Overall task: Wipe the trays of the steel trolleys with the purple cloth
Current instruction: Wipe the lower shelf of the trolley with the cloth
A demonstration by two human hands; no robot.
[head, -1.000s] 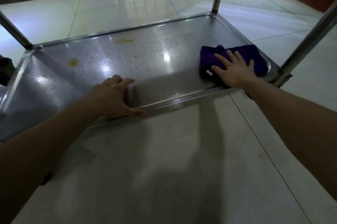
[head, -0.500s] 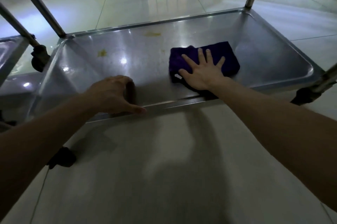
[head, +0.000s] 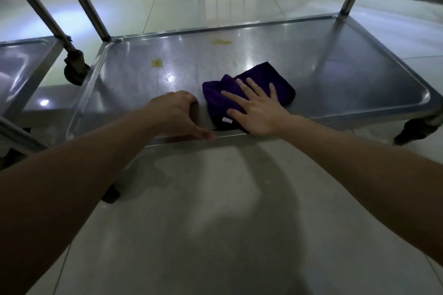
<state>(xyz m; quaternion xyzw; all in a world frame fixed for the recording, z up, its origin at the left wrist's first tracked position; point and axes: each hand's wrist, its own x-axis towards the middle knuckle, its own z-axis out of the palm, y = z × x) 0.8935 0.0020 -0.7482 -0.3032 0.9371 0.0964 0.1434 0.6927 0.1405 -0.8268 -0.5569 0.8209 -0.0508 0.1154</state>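
1. The purple cloth (head: 261, 76) lies on the low tray (head: 335, 74) of a steel trolley. It is close to the front rim, about halfway along it. It is folded and a bit bunched up, and a small white tag (head: 226, 120) shows at its near edge.
2. The right hand (head: 256, 110) lies flat on top of the cloth. Its fingers are straight and spread out. It presses down and does not pinch.
3. The left hand (head: 175, 112) is just beside the cloth and holds the tray's front rim. Its fingers curl over into the tray and its thumb runs along the outside.
4. The cloth looks soft, light and floppy, so I think it will bunch up easily. A flat palm on its middle looks like the best hold, because then the whole cloth slides along. Pulling it by one corner would likely make it drag in a lump.
5. The tray is hard, smooth and shiny, so the cloth should glide over it. In the rounded corners under the rim, fingertips may need to poke the cloth in.
6. Two yellow spots sit farther back, one (head: 157, 63) to the left and one (head: 220, 41) near the back rim. They are not wiped yet and may need a harder rub.
7. The trolley stands on wheels (head: 75, 70) and might roll when pushed, so holding the rim makes sense.
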